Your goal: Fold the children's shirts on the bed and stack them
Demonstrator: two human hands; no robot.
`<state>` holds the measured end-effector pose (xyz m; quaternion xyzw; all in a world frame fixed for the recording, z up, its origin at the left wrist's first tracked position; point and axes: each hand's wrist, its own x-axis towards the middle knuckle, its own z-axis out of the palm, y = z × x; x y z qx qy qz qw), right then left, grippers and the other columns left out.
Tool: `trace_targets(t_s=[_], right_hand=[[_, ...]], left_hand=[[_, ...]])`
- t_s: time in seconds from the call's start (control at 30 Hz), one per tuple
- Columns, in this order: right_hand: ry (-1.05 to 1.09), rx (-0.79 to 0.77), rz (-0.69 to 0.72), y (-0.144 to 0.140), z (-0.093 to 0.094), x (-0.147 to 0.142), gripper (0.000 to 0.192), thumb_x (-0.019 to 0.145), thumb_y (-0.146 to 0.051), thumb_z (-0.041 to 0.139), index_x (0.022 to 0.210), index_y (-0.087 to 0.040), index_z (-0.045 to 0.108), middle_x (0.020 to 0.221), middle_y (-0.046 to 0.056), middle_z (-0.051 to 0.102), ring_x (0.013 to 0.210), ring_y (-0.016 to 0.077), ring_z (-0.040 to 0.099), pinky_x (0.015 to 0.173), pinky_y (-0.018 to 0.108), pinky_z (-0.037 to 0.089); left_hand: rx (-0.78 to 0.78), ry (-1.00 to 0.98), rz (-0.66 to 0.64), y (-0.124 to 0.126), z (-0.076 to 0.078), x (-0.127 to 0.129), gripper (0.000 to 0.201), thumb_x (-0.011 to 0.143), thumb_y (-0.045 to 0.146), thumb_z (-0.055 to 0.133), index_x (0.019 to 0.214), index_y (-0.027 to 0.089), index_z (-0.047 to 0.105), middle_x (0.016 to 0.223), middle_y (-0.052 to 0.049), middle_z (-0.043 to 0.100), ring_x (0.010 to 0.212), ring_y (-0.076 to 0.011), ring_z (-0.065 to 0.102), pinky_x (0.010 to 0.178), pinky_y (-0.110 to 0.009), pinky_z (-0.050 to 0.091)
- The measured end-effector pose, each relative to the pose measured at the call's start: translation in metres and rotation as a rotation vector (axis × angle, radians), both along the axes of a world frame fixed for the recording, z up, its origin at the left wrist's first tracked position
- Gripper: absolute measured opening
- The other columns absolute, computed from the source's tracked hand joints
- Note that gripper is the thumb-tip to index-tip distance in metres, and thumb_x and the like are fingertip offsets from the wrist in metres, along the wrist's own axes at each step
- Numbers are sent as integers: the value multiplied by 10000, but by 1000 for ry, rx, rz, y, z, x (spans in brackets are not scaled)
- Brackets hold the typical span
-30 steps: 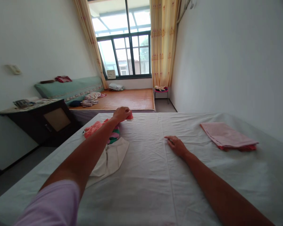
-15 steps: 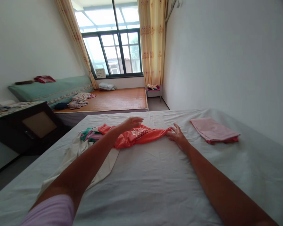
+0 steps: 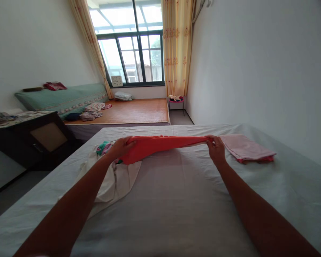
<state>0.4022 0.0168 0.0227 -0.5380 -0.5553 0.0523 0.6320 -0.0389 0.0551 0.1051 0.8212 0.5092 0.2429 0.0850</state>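
Observation:
An orange-red garment [image 3: 160,145] hangs stretched between both my hands, a little above the white bed sheet [image 3: 171,200]. My left hand [image 3: 121,147] grips its left end, over a pile of clothes [image 3: 111,171] with a cream piece and a green and pink one. My right hand [image 3: 216,147] pinches the right end, just left of a folded pink cloth [image 3: 244,148] that lies on the sheet.
A dark cabinet [image 3: 34,137] stands left of the bed. Beyond the bed's far edge is a low platform with a woven mat [image 3: 139,110], a green cushion [image 3: 61,98] and loose clothes. A small pink stool [image 3: 176,101] stands below the window curtains.
My left hand pulled the orange-red garment out of the pile toward the middle. My right hand took its other end, and both hands lifted and stretched it flat.

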Motion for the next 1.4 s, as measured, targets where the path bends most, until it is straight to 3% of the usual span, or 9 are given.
trace_targets(t_s=[0.23, 0.4, 0.63, 0.7, 0.87, 0.97, 1.07, 1.23, 1.4], right_hand=[[31, 457, -173, -54, 123, 0, 248, 878, -333, 574, 1102, -230, 608, 1027, 28, 612, 872, 174, 598, 769, 345, 500], [-59, 371, -103, -12, 165, 33, 239, 843, -319, 613, 1070, -246, 625, 1017, 45, 636, 842, 183, 595, 755, 356, 511], [-152, -155, -222, 70, 103, 80, 347, 706, -298, 641, 1019, -152, 620, 1074, 131, 663, 838, 230, 641, 791, 421, 529], [-249, -217, -129, 56, 85, 76, 371, 741, -304, 610, 1077, -148, 624, 1131, 147, 653, 892, 241, 649, 852, 432, 511], [-575, -562, 586, -9, 37, 23, 433, 809, -490, 594, 1153, -237, 662, 1143, 84, 682, 1027, 248, 633, 913, 382, 494], [-759, -670, 699, -37, 5, -8, 681, 659, -528, 749, 1270, -260, 609, 1276, 91, 621, 1167, 303, 560, 999, 409, 438], [-774, -558, 677, -45, -21, -21, 634, 693, -459, 746, 1269, -233, 610, 1335, 104, 579, 1249, 309, 493, 1062, 437, 373], [-624, -384, 604, -44, -45, -16, 320, 846, -321, 598, 1142, -225, 673, 1188, 82, 671, 1118, 250, 579, 993, 420, 428], [-583, -356, 571, -48, -49, -14, 330, 871, -337, 574, 1163, -211, 664, 1133, 100, 686, 1081, 245, 588, 974, 403, 441]], left_hand=[[-92, -470, 39, -46, 88, -9, 415, 711, 536, 681, 890, 161, 690, 704, 0, 649, 593, -142, 583, 496, -200, 436], [24, -322, -7, -8, 88, 4, 438, 759, 559, 620, 898, 154, 718, 786, -17, 697, 728, -179, 628, 616, -231, 486], [77, -66, 78, 67, 4, 16, 416, 828, 351, 472, 1141, 163, 672, 1032, -77, 727, 936, -220, 658, 846, -319, 498], [18, -31, 0, 61, -9, 16, 405, 854, 378, 447, 1105, 173, 689, 1028, -74, 729, 950, -221, 659, 852, -315, 497], [-200, 232, -414, 12, -35, 32, 450, 803, 501, 587, 1147, 225, 672, 1176, -87, 673, 1071, -245, 617, 906, -321, 466], [-136, 314, -287, -10, -52, 50, 676, 748, 521, 654, 1348, 244, 512, 1379, -142, 523, 1179, -311, 553, 904, -376, 462], [-158, 220, -101, -11, -65, 67, 479, 774, 435, 637, 1218, 256, 607, 1232, -122, 627, 1081, -317, 610, 841, -382, 474], [-313, -43, -35, 26, -58, 94, 73, 663, 186, 703, 639, 179, 635, 639, -36, 658, 763, -231, 667, 709, -295, 492], [-191, -349, 76, 97, 6, 86, 214, 874, 297, 536, 1056, 213, 612, 891, -53, 676, 878, -149, 648, 777, -279, 513]])
